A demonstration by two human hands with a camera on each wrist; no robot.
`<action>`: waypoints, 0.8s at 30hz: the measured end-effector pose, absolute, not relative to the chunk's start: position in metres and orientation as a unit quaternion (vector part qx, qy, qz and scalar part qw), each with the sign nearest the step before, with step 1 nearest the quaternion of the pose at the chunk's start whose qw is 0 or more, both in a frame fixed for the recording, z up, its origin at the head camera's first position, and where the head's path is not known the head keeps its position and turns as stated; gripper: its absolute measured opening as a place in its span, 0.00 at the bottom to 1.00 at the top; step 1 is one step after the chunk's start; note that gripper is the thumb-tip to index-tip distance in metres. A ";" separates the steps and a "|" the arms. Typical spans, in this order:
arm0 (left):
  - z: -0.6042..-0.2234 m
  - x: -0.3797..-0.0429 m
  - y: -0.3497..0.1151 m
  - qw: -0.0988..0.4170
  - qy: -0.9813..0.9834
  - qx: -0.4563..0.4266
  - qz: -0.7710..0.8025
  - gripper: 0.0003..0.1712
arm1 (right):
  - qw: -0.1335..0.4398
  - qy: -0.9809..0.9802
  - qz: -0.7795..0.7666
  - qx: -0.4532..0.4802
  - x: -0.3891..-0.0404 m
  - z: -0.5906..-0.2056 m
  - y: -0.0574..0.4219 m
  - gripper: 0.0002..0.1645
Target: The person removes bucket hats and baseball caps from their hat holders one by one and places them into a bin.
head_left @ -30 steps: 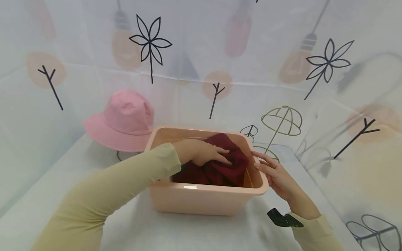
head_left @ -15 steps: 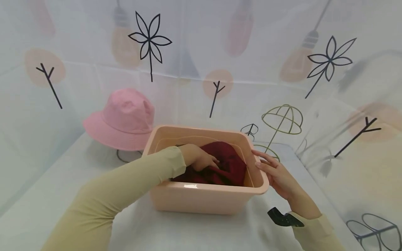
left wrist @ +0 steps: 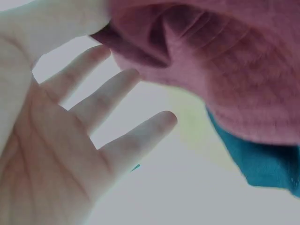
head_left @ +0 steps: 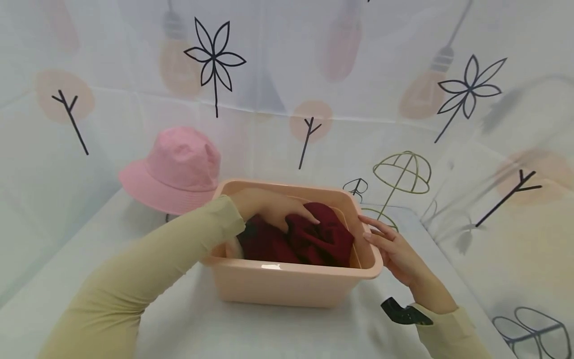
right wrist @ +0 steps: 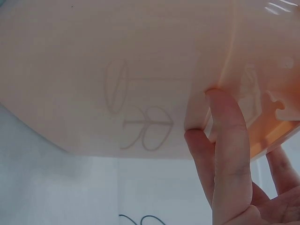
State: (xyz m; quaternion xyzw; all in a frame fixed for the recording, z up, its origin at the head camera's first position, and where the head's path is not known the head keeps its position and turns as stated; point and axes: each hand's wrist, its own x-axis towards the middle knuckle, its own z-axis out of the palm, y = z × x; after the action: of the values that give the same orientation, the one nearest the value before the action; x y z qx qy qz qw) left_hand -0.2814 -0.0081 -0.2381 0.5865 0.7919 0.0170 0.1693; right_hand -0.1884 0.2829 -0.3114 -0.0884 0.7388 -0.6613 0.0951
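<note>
Inside a peach plastic bin [head_left: 287, 284] lies a maroon cloth hat [head_left: 323, 234], with stitched rows on its brim [left wrist: 253, 79] in the left wrist view. My left hand [head_left: 273, 204] reaches over the bin's left side and holds a fold of the hat by thumb and index finger. The other fingers [left wrist: 136, 140] of that hand are spread out straight. Dark teal fabric [left wrist: 267, 164] shows under the maroon brim. With my right hand [head_left: 394, 249] I grip the bin's right rim, fingertips and thumb on its edge.
A pink bucket hat [head_left: 181, 172] sits on a dark wire stand behind the bin, at the left. At the back right stands a green wire hat stand [head_left: 399, 184]. The white table [head_left: 179, 324] is enclosed by patterned fabric walls [head_left: 278, 60].
My left hand was over the hat, then pushed down into its folds; now it sits further left and higher. Teal fabric and something cream show at the bin's left end. My right hand has stayed put.
</note>
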 end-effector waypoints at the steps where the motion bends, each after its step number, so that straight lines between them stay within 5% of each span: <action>1: -0.236 -0.281 -0.011 0.170 0.793 0.584 0.027 0.37 | 0.096 0.738 -0.662 -0.090 -0.188 -0.312 0.283 0.27; 10: -0.221 -0.273 -0.035 0.153 0.821 0.545 0.079 0.32 | 0.094 0.741 -0.659 -0.091 -0.189 -0.312 0.283 0.28; 24: -0.206 -0.264 -0.079 0.029 0.898 0.432 0.078 0.30 | 0.094 0.739 -0.661 -0.088 -0.188 -0.312 0.283 0.27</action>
State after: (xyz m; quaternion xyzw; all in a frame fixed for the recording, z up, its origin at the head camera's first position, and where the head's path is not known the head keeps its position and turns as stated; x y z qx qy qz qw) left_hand -0.2637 -0.0792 -0.2059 0.4321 0.8980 0.0778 0.0292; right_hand -0.1880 0.2835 -0.3122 -0.0882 0.7394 -0.6609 0.0936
